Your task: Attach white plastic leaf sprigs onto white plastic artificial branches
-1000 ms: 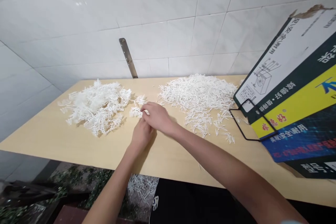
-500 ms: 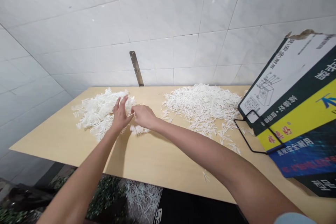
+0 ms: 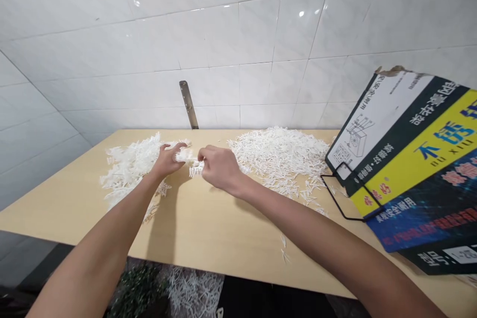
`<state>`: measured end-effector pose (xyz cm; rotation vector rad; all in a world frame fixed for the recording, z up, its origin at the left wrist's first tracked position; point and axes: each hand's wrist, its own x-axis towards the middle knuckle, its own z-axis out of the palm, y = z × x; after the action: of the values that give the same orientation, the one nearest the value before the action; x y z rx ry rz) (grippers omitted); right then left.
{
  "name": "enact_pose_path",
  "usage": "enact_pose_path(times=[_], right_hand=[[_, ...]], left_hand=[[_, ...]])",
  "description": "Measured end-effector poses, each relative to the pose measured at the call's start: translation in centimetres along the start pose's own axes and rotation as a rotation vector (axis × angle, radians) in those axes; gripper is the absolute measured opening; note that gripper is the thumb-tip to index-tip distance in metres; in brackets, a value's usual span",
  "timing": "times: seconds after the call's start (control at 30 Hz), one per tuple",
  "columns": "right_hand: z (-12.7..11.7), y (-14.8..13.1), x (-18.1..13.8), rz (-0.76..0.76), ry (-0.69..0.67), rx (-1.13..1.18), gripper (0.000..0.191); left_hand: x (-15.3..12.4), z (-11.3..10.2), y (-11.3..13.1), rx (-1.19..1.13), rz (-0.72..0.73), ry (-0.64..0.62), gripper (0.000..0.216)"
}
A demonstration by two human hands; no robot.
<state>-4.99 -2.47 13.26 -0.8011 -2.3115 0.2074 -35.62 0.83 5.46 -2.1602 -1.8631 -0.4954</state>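
My left hand [image 3: 168, 160] curls its thumb and fingers round a white, comb-like plastic strip [image 3: 186, 155] above the table. The strip stretches across to my right hand [image 3: 219, 168], which is closed like a fist with thumb and forefinger pinching its other end. Just below, another toothed white piece [image 3: 195, 171] shows, partly hidden by the right hand. To the left lies a loose heap of frilly white strips [image 3: 128, 166]. On the right is a wide heap of small thin white pieces [image 3: 279, 151], forked or stick-like.
A printed cardboard box [image 3: 413, 159] leans at the right of the wooden table [image 3: 208, 228], with a black wire frame [image 3: 345, 216] at its foot. A metal bracket [image 3: 188, 104] stands against the tiled wall. More white pieces [image 3: 194, 288] lie below the front edge.
My right hand has drawn away to the right from my left hand, so a white strip now shows stretched between them. The camera view has shifted a little.
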Motion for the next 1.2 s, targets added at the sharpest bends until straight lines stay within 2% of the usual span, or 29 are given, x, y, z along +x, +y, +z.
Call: enact_pose_path(times=[0.1, 0.23, 0.33, 0.43, 0.5, 0.57, 0.63, 0.7, 0.73, 0.77, 0.83, 0.9, 0.93, 1.0, 1.03, 1.1, 1.2], right_hand=[[-1.7, 0.9, 0.5, 0.127, 0.123, 0.108, 0.023], [-5.0, 2.1, -0.1, 0.264, 0.195, 0.293, 0.022], [-7.9, 2.2, -2.7, 0.315, 0.238, 0.422, 0.021], [-10.9, 1.8, -7.2, 0.35, 0.244, 0.5, 0.017], [-12.6, 1.7, -10.8, 0.38, 0.251, 0.549, 0.016], [-13.7, 2.0, -14.4, 0.431, 0.266, 0.619, 0.016], [-13.9, 2.5, -17.6, 0.497, 0.32, 0.707, 0.013], [-13.4, 3.2, -20.3, 0.542, 0.417, 0.777, 0.011], [-12.9, 3.4, -21.4, 0.548, 0.463, 0.809, 0.01], [-12.3, 3.6, -22.3, 0.542, 0.506, 0.845, 0.01], [-11.0, 3.5, -23.6, 0.51, 0.569, 0.944, 0.015], [-9.8, 2.9, -24.5, 0.487, 0.606, 1.044, 0.024], [-9.3, 2.4, -24.9, 0.475, 0.61, 1.08, 0.027], [-8.7, 1.5, -25.7, 0.396, 0.566, 1.1, 0.031], [-8.4, 1.1, -26.2, 0.348, 0.517, 1.089, 0.032], [-8.0, 0.4, -27.3, 0.284, 0.386, 1.04, 0.033], [-7.4, -0.2, -29.0, 0.302, 0.164, 0.904, 0.029]], left_hand=[[-0.7, -0.8, -1.2, 0.058, -0.045, -0.041, 0.064], [-1.2, -1.5, -1.8, 0.127, -0.075, -0.089, 0.052], [-1.2, -1.8, -0.8, 0.14, -0.022, -0.132, 0.059], [-2.1, -2.1, 1.8, 0.133, 0.061, -0.12, 0.074], [-3.7, -2.6, 4.3, 0.101, 0.095, -0.079, 0.076], [-5.8, -3.3, 7.8, 0.054, 0.053, -0.001, 0.067], [-8.2, -4.0, 12.3, -0.071, -0.04, 0.076, 0.05], [-10.3, -4.2, 17.9, -0.367, -0.152, 0.137, 0.037], [-11.2, -4.1, 21.0, -0.587, -0.221, 0.08, 0.033], [-11.9, -3.8, 24.2, -0.845, -0.296, -0.043, 0.034], [-12.8, -2.7, 30.2, -1.37, -0.414, -0.375, 0.049], [-12.9, -1.4, 35.1, -1.7, -0.457, -0.6, 0.057], [-12.8, -0.9, 36.9, -1.829, -0.468, -0.646, 0.064], [-12.7, -0.3, 39.0, -2.036, -0.504, -0.718, 0.084], [-12.7, -0.2, 39.5, -2.103, -0.528, -0.716, 0.088], [-12.8, -0.3, 39.4, -2.137, -0.573, -0.68, 0.079], [-12.7, -0.4, 38.2, -2.014, -0.631, -0.638, 0.063]])
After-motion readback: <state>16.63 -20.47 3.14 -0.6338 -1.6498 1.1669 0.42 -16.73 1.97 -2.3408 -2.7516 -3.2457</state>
